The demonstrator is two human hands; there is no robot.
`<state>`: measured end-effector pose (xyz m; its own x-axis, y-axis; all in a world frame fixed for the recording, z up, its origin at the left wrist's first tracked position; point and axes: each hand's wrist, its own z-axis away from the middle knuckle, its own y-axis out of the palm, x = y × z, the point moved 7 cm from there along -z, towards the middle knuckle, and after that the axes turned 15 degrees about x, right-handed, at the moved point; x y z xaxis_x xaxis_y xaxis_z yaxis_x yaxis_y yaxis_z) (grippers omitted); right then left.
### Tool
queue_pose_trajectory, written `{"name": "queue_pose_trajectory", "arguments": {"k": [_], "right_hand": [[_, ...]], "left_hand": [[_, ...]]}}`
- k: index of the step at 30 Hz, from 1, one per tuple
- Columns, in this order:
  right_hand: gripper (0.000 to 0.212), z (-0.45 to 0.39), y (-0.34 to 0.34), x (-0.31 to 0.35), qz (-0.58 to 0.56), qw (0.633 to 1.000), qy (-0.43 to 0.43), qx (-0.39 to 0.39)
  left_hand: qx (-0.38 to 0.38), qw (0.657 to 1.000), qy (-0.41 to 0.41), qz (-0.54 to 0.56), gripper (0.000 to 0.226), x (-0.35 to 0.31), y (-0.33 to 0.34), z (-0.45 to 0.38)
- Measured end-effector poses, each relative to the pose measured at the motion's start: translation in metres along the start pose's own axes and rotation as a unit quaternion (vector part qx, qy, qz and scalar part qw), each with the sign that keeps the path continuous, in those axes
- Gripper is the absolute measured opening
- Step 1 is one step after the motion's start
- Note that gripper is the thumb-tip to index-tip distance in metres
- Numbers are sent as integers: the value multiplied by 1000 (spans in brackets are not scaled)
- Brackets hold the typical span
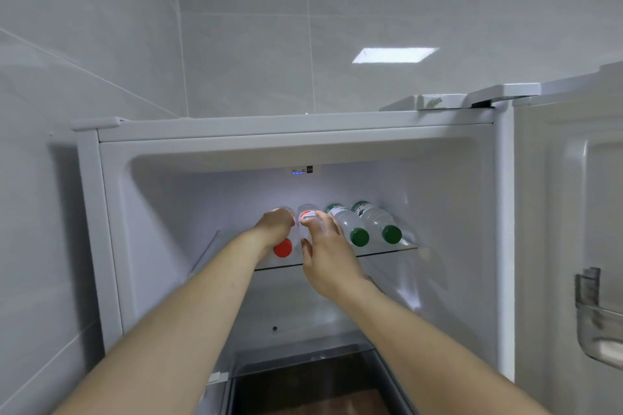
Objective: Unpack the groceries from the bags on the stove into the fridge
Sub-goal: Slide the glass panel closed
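- The fridge [111, 246] stands open against grey tiled walls [236, 27]; its door [566, 212] is swung out to the right of the right hand, with a door bin [598, 330] low on it.
- Both hands reach onto a glass shelf [387, 251] in the upper compartment; below the forearms lies a dark drawer [303, 391].
- The shelf's front edge runs just under the hands. To the left of the left hand the shelf is bare as far as the side wall; above the bottles there is free height up to the ceiling.
- Left hand [274, 227] lies curled over a clear bottle lying on its side, red cap [282, 248] facing out beneath the wrist; it appears to grasp it.
- Right hand [323, 256] has loosely spread fingers touching a second red-labelled bottle [307, 214] just beside the first; whether it grips is unclear.
- Right of the right hand, two green-capped bottles [359, 236] lie side by side, caps forward, close together.
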<state>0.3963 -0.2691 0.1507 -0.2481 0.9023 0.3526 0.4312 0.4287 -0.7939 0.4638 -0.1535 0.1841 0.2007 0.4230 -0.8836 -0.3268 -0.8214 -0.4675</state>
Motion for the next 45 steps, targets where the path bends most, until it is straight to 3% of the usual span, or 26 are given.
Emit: {"name": "queue_pose_trajectory", "arguments": {"k": [1,4,6,13,18,21,32,40,45], "right_hand": [[42,0,0,-1,2,1000,0,0],[45,-2,2,-3,9,1000,3,-1],[47,-3,4,-3,10,1000,4,2],[52,1,2,-3,18,999,19,28],[54,14,-6,-7,71,997,14,30],[57,16,-6,-9,67,998,5,13],[59,4,2,-15,29,997,49,57],[64,11,-1,-13,5,996,47,74],[72,30,-4,-11,-30,997,37,60]], "left_hand": [[11,1000,4,17,15,1,5,-1],[7,997,-4,80,57,14,8,-8],[-19,995,-2,97,63,18,5,-7],[-56,997,21,50,46,19,1,1],[-50,997,51,37,56,18,0,4],[-53,996,67,10,41,16,1,2],[-53,997,62,-14,50,11,7,11],[-62,993,76,-63,35,5,16,25],[-43,988,96,-110,46,10,26,56]]}}
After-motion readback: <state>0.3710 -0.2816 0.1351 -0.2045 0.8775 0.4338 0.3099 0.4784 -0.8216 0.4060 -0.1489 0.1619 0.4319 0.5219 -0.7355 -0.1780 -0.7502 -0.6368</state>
